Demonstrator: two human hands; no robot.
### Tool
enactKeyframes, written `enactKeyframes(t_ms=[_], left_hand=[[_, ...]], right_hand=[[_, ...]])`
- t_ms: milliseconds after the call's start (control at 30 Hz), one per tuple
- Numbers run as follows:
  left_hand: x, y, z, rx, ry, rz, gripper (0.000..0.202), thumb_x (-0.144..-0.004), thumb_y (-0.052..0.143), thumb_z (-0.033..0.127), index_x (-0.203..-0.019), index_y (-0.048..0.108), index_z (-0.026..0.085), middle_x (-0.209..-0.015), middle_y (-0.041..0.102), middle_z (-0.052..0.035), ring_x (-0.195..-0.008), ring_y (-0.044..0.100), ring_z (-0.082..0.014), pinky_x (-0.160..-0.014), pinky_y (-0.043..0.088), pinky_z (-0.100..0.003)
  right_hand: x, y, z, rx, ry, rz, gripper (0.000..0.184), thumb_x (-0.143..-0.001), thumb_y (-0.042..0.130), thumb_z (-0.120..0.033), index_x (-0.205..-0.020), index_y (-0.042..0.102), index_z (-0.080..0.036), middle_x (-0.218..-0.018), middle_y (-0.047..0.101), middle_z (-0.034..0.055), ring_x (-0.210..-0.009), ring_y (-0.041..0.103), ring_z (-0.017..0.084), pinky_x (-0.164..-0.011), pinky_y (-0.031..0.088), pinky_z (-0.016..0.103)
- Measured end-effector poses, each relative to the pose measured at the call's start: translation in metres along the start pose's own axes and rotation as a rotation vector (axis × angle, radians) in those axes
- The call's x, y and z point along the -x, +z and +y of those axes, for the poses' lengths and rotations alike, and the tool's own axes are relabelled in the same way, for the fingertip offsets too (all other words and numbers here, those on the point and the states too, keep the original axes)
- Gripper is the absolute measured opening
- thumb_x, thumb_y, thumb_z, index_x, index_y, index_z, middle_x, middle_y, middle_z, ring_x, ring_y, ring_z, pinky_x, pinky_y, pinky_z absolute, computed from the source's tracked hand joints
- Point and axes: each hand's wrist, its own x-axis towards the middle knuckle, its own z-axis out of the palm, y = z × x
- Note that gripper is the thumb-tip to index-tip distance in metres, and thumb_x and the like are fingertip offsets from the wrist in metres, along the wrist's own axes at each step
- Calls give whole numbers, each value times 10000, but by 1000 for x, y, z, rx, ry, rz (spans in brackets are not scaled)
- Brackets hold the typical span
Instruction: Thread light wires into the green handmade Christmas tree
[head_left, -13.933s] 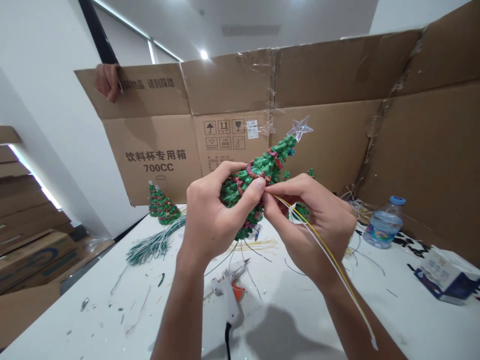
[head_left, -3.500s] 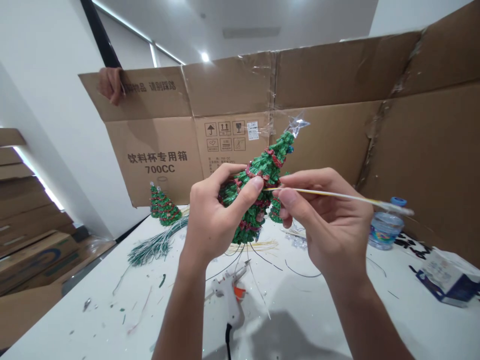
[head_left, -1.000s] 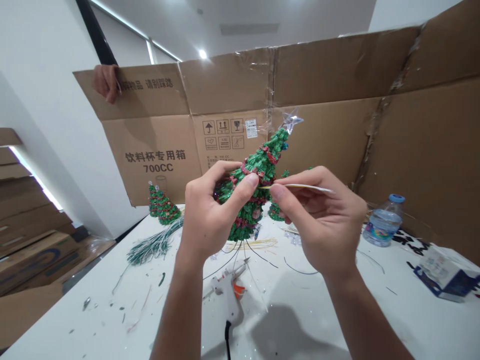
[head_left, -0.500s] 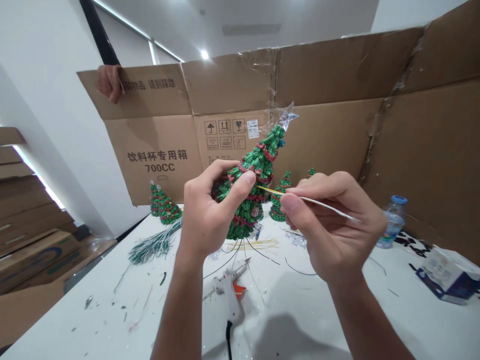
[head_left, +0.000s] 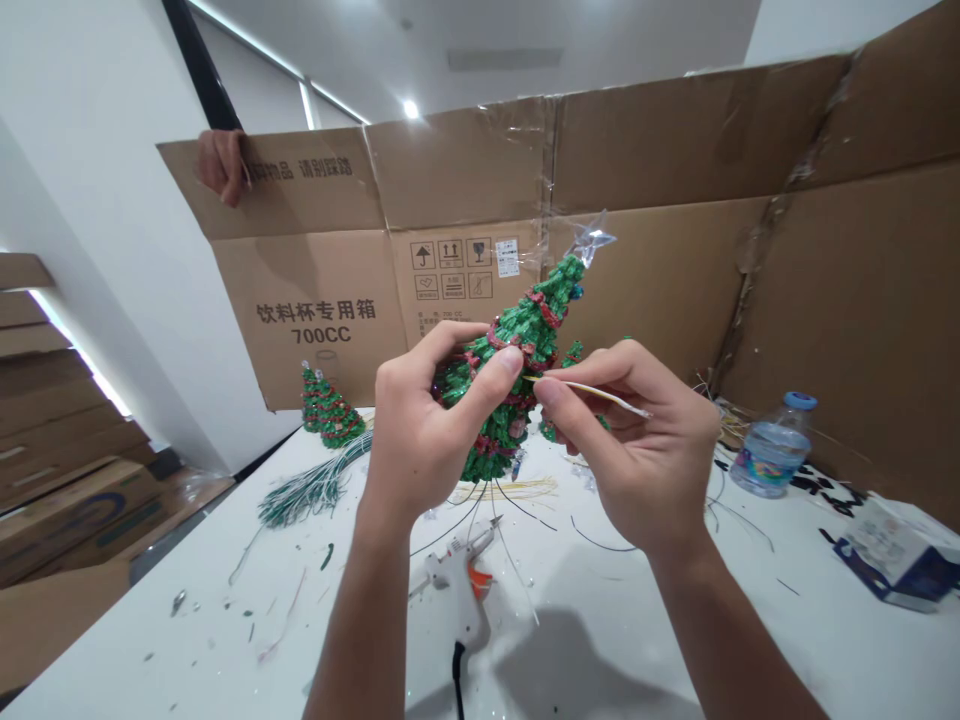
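My left hand [head_left: 431, 430] is wrapped around a small green Christmas tree [head_left: 534, 322], which leans to the right above the table. Red garlands wind round the tree, and a clear star [head_left: 592, 242] tops it. Thin wires hang from its base. Between thumb and fingers, my right hand [head_left: 637, 450] pinches a thin yellow and white wire [head_left: 611, 396]. The wire's yellow end reaches the tree's side close to my left thumb; whether it has gone in, I cannot tell. Below the tree a white hot glue gun [head_left: 459, 580] with an orange trigger lies on the table.
A cardboard wall [head_left: 465, 190] stands behind the table [head_left: 225, 640], with another person's hand [head_left: 222, 165] on its top left. More small trees [head_left: 334, 410] and a bundle of green and white wires [head_left: 311, 490] are at left. A water bottle [head_left: 772, 450] and a box [head_left: 896, 550] stand right.
The tree and my left hand have shifted slightly right. My right hand has moved left, closer to the tree, with its fingers nearer the wire's yellow end.
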Motion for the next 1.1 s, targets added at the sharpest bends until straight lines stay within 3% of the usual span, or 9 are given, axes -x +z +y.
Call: enactKeyframes(t_ms=[167, 367, 433, 667, 767, 967, 1100], left_hand=[[1, 0, 0, 16, -8, -3, 253, -1002, 792, 515, -1071, 818, 273, -833, 717, 41, -737, 604, -150, -684, 480, -296], [1, 0, 3, -13, 2, -14, 248, -1000, 793, 500, -1058, 812, 259, -850, 739, 41, -750, 628, -149, -697, 498, -290], [0, 0, 2, -7, 1, -12, 244, -999, 793, 494, -1063, 816, 260, -857, 748, 39, -756, 640, -155, -698, 500, -294], [-1, -1, -1, 15, -17, -6, 282, -994, 793, 533, -1071, 819, 263, -872, 746, 18, -770, 629, -175, -720, 494, -324], [0, 0, -1, 20, -24, -16, 266, -996, 791, 524, -1066, 818, 269, -866, 746, 16, -773, 631, -180, -724, 497, -328], [-1, 0, -1, 25, -29, -5, 269, -993, 795, 531, -1055, 815, 270, -872, 744, 24, -780, 631, -167, -724, 493, -313], [-3, -3, -4, 7, -23, 24, 276, -991, 794, 538, -1043, 811, 268, -814, 690, 30, -752, 588, -163, -694, 452, -317]], right_hand=[[1, 1, -4, 9, -68, 156, 147, -932, 849, -138, -869, 783, -253, -739, 703, -27, -561, 600, 121, -449, 455, 277], [-2, 0, -3, 2, 34, -63, 125, -969, 825, -148, -886, 778, -228, -776, 696, -42, -597, 614, 96, -496, 510, 250], [-1, 0, -3, 19, 25, -76, 114, -962, 831, -139, -901, 787, -226, -792, 713, -40, -639, 657, 103, -545, 555, 249], [5, 5, -7, 15, -83, 189, 158, -948, 845, -133, -899, 803, -278, -764, 714, -21, -592, 614, 154, -502, 476, 346], [6, 7, -7, 39, -82, 224, 162, -957, 846, -167, -901, 793, -309, -774, 716, -9, -591, 618, 182, -485, 441, 377], [3, 11, -7, 118, -308, 330, 134, -940, 857, -193, -882, 779, -286, -716, 725, -32, -511, 561, 143, -501, 420, 385], [6, 14, -12, 167, -311, 418, 111, -937, 863, -228, -881, 793, -294, -737, 710, -6, -563, 581, 173, -549, 468, 416]])
